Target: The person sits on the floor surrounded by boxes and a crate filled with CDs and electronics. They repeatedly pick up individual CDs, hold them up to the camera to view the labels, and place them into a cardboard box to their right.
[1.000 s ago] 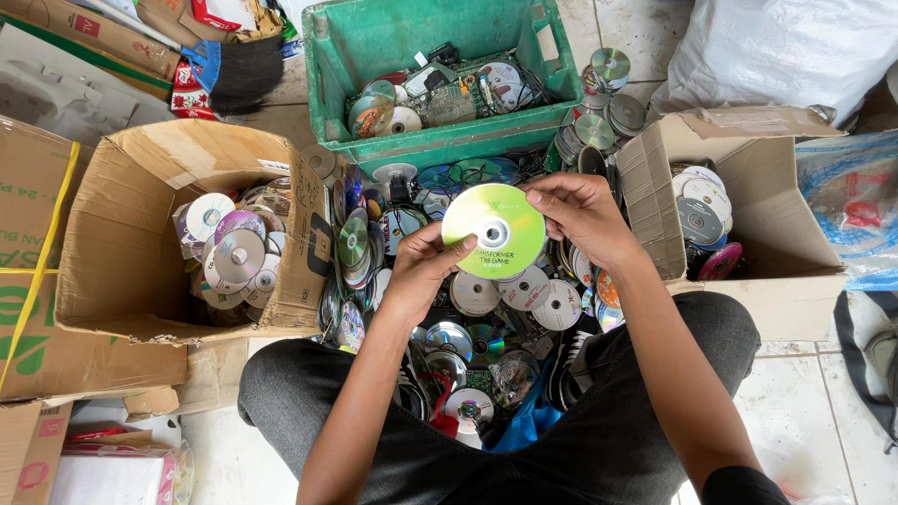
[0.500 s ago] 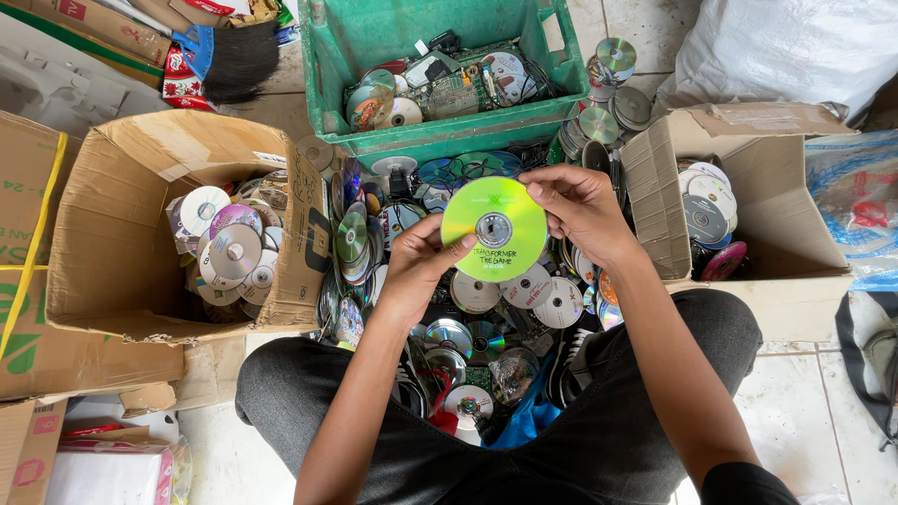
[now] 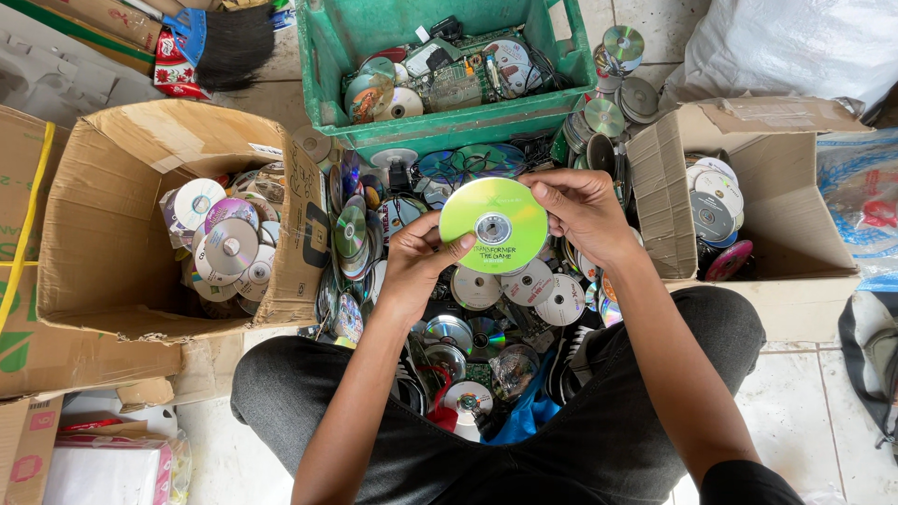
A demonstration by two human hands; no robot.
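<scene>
Green disc sits pinched by its rim between your left hand and right hand, above the disc pile; keep fingertips off its face.

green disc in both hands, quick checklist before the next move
1. Grip: the left hand and the right hand pinch the green disc at opposite edges: ok.
2. Face of the disc toward the camera, fingers off the middle: ok.
3. Scratches or cracks on the disc: cannot tell.
4. Room in the cardboard box on the person's left, partly filled with discs: ok.
5. Room in the cardboard box on the person's right, discs only at its near side: ok.
6. Floor between the legs: a loose disc pile covers it, no bare spot: not ok.
</scene>
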